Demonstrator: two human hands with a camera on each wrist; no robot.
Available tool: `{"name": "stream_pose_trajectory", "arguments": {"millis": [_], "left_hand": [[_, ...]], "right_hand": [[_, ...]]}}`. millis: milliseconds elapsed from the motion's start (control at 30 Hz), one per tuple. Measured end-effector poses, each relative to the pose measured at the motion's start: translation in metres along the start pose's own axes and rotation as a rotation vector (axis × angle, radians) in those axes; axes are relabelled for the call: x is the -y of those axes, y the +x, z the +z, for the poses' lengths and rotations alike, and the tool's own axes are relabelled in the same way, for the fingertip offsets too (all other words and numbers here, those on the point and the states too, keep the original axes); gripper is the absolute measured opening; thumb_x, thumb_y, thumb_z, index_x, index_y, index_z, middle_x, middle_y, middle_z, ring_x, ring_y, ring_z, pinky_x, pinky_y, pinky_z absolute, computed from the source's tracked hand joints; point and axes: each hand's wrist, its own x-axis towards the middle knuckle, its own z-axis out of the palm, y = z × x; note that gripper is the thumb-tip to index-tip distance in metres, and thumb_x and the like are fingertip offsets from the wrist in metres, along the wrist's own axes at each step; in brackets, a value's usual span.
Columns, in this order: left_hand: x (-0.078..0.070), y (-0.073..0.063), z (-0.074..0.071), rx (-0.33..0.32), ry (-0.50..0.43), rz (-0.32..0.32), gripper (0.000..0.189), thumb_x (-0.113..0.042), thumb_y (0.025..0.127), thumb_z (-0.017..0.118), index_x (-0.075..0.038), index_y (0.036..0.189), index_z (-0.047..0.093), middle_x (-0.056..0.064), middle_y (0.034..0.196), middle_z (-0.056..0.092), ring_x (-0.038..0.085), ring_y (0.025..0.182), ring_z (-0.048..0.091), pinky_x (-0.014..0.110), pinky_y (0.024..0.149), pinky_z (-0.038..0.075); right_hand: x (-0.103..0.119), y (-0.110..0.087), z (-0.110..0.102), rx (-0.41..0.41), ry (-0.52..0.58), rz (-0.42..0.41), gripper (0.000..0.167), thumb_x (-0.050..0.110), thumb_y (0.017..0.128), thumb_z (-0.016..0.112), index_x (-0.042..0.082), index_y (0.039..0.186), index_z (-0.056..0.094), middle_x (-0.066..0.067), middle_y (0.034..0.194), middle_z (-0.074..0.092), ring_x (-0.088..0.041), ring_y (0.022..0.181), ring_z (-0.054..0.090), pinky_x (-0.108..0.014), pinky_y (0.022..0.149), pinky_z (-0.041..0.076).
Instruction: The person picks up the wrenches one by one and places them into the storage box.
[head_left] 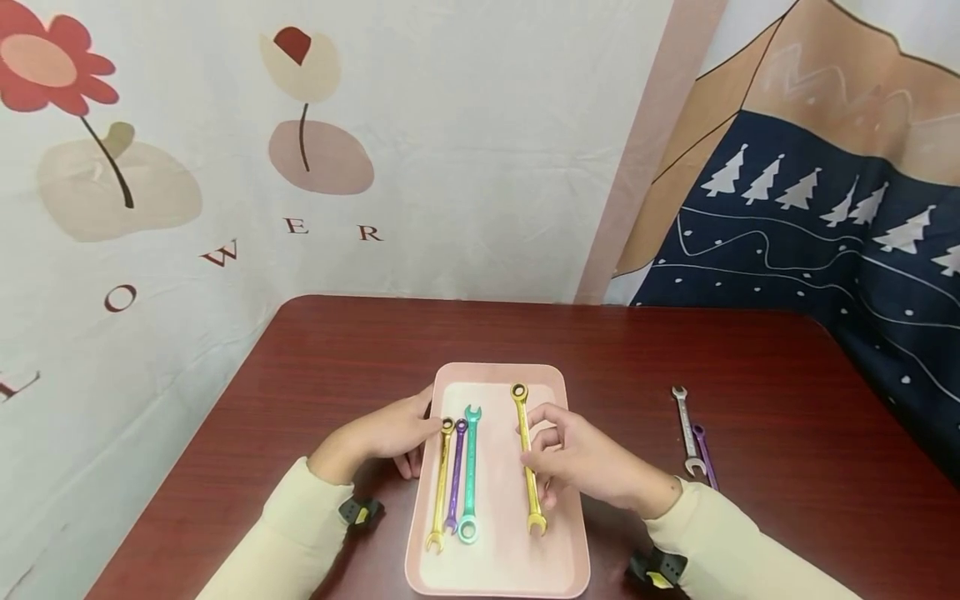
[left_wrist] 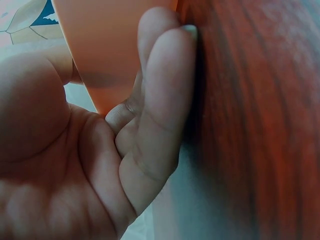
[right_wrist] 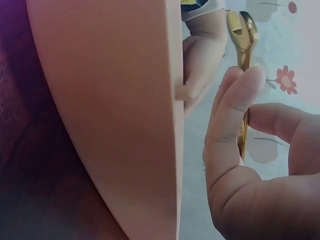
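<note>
While the left hand [head_left: 401, 429] grips a pink tray [head_left: 498, 508] by its side, the right hand [head_left: 581, 460] pinches a yellow wrench [head_left: 532, 490] above it, three wrenches [head_left: 456, 477] inside, two others [head_left: 686, 427] on the table [head_left: 337, 358].

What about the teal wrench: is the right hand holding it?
No: the right hand grips a yellow wrench, while the teal wrench lies in the pink tray.
</note>
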Motion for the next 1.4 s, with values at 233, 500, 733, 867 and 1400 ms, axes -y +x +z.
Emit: {"name": "stream_pose_trajectory", "arguments": {"millis": [233, 500, 733, 867, 1400], "left_hand": [[-0.001, 0.001, 0.0, 0.0, -0.003, -0.004, 0.062, -0.016, 0.101, 0.043, -0.015, 0.158, 0.017, 0.013, 0.058, 0.063, 0.02, 0.04, 0.061, 0.041, 0.042, 0.057], [0.0, 0.003, 0.001, -0.001, -0.014, -0.023, 0.061, -0.016, 0.1, 0.043, -0.015, 0.156, 0.019, 0.014, 0.06, 0.063, 0.019, 0.04, 0.061, 0.041, 0.042, 0.057], [-0.002, 0.002, 0.0, 0.002, -0.01, -0.014, 0.063, -0.015, 0.1, 0.043, -0.014, 0.158, 0.016, 0.013, 0.059, 0.063, 0.019, 0.04, 0.061, 0.041, 0.042, 0.057], [-0.002, 0.001, 0.0, 0.005, -0.008, -0.01, 0.063, -0.014, 0.1, 0.042, -0.014, 0.158, 0.016, 0.013, 0.058, 0.063, 0.019, 0.04, 0.061, 0.041, 0.042, 0.057], [-0.001, 0.001, 0.0, 0.003, -0.004, -0.01, 0.065, -0.015, 0.1, 0.043, -0.015, 0.159, 0.014, 0.013, 0.058, 0.063, 0.019, 0.04, 0.061, 0.04, 0.042, 0.057]], "right_hand": [[-0.006, 0.007, 0.008, -0.021, 0.008, 0.009, 0.04, -0.001, 0.089, 0.061, -0.008, 0.12, 0.037, -0.005, 0.079, 0.064, -0.011, 0.053, 0.062, -0.022, 0.051, 0.057], [-0.012, 0.013, 0.02, -0.035, 0.008, 0.049, 0.062, -0.003, 0.086, 0.064, -0.008, 0.14, 0.033, -0.006, 0.078, 0.067, -0.012, 0.051, 0.062, -0.024, 0.051, 0.057], [-0.013, 0.016, 0.023, -0.056, -0.008, 0.067, 0.065, -0.003, 0.087, 0.064, -0.007, 0.144, 0.032, -0.008, 0.077, 0.067, -0.012, 0.049, 0.061, -0.026, 0.05, 0.057], [-0.015, 0.019, 0.024, -0.06, -0.012, 0.078, 0.065, -0.004, 0.087, 0.062, -0.007, 0.144, 0.031, -0.008, 0.076, 0.066, -0.012, 0.048, 0.061, -0.027, 0.049, 0.058], [-0.02, 0.025, 0.027, -0.064, -0.079, 0.101, 0.075, -0.001, 0.089, 0.061, -0.01, 0.152, 0.023, -0.011, 0.077, 0.068, -0.012, 0.047, 0.061, -0.035, 0.048, 0.06]]}}
